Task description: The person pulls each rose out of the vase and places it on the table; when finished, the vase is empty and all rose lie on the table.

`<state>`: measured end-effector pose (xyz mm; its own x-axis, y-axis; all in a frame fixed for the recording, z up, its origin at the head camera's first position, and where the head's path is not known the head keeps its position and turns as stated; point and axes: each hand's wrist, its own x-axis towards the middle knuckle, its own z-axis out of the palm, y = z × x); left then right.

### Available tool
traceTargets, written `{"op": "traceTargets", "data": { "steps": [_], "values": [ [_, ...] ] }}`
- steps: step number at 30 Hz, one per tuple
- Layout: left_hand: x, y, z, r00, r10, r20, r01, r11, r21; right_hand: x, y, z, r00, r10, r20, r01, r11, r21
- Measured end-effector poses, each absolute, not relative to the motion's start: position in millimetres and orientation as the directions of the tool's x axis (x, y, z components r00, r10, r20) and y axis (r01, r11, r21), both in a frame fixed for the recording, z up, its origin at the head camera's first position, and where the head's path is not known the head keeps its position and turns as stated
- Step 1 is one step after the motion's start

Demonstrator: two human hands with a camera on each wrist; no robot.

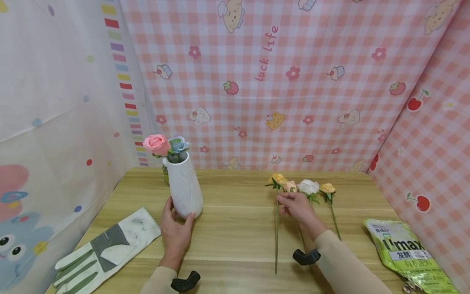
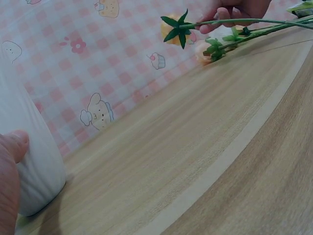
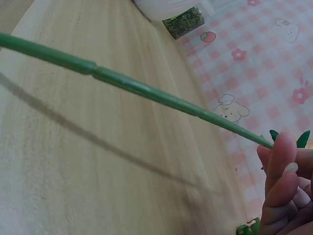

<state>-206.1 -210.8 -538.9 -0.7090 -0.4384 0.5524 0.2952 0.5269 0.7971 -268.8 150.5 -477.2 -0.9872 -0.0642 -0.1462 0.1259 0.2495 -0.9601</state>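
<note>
One pink-checked cloth (image 1: pixel 227 106) is hung behind a wood-grain counter (image 1: pixel 235 249). At the counter's left side a white glove (image 1: pixel 110 250) with grey and green patches is laid out, and at the right edge a green bag (image 1: pixel 407 255) printed "Umax" is seen. Near the glove, a white textured vase (image 1: pixel 185 188) is stood on the counter. Its lower part is gripped by the left hand (image 1: pixel 176 234), with the thumb on one side and the fingers curled round the other. By the right hand (image 1: pixel 298 207), a yellow flower (image 1: pixel 278 178) is pinched between thumb and fingers just below its head, and its stem (image 3: pixel 146 92) is held above the counter. Around that hand, a white flower (image 1: pixel 308 186), an orange flower (image 1: pixel 328 188) and a peach flower (image 1: pixel 290 186) are laid. Behind the vase, a small jar (image 1: pixel 166 176) with green contents is partly hidden. In the vase's mouth a pink rose (image 1: pixel 157 144) and a blue rose (image 1: pixel 178 144) are held.
</note>
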Motion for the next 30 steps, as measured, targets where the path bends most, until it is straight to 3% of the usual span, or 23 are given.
{"op": "traceTargets", "data": {
  "steps": [15, 30],
  "values": [
    [-206.1, -210.1, -536.9, -0.707, -0.433, 0.558, 0.304, 0.527, 0.794, -273.7, 145.4, -499.6, -0.99, 0.056, -0.13, 0.14, 0.255, -0.957],
    [-205.1, -210.7, -536.7, -0.71, -0.437, 0.553, 0.301, 0.522, 0.798, -275.6, 143.7, -501.5, -0.994, 0.085, -0.075, 0.101, 0.378, -0.92]
  ]
}}
